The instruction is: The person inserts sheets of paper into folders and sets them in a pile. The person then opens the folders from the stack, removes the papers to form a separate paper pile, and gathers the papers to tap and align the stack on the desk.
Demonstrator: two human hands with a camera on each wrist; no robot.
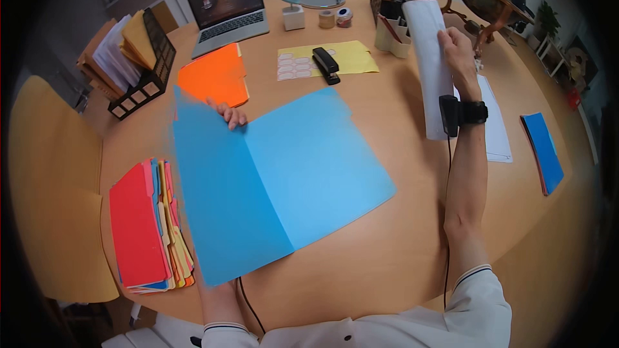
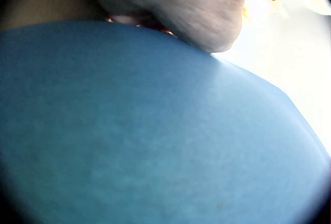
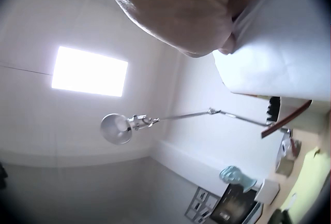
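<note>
A blue file folder (image 1: 309, 154), spread open with its fold running down the middle, hangs over the near part of the desk. My left hand (image 1: 232, 116) grips it from behind, its fingertips curling over the top edge by the fold; the folder covers most of that hand. In the left wrist view the blue card (image 2: 155, 120) fills the frame below the hand (image 2: 191, 12). My right hand (image 1: 459, 55) holds up a sheaf of white paper (image 1: 425, 64) by its right side. More white paper (image 1: 493, 122) lies on the desk beneath the right forearm.
Stacked coloured folders (image 1: 135, 225) lie at the left, near an orange folder (image 1: 216, 77). A black stapler (image 1: 326, 64) rests on a yellow folder (image 1: 358, 58). Farther back are a laptop (image 1: 229, 13), a file rack (image 1: 145, 84) and a pen holder (image 1: 392, 42). A blue booklet (image 1: 543, 151) lies far right.
</note>
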